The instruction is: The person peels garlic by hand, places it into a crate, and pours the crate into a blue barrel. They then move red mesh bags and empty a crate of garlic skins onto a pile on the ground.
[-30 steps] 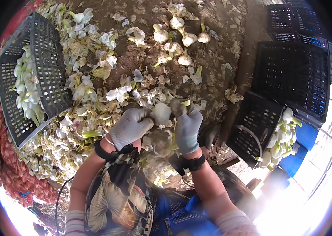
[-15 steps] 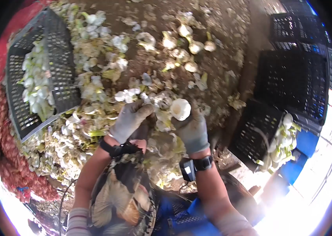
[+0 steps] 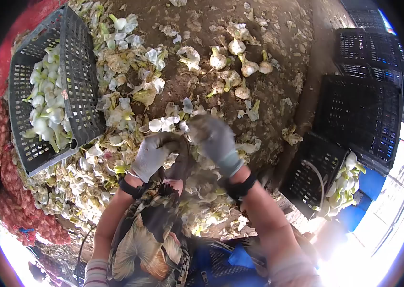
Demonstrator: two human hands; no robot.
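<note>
My left hand (image 3: 150,155), in a pale work glove, is curled in above my lap, its fingers closed; what they hold, if anything, is hidden. Just to its right my right hand (image 3: 216,143), gloved too, is turned palm down over the heap of peelings. Its fingers are smeared by motion, and no bulb shows in them. Beyond both hands, a cluster of untrimmed garlic bulbs (image 3: 242,92) with stalks lies on the soil. Loose white garlic skins (image 3: 163,124) lie right by my fingertips.
At the left a black crate (image 3: 81,91) holds peeled white garlic bulbs (image 3: 46,103). Red mesh sacks (image 3: 8,179) bulge beside it. Black crates (image 3: 355,112) are stacked at the right, with more bulbs (image 3: 343,186) in a tilted one. Peelings cover much of the ground.
My right hand has swung up and left, turning over; the white garlic bulb at its fingertips is no longer visible. My left hand has shifted slightly down. The view has tilted a little.
</note>
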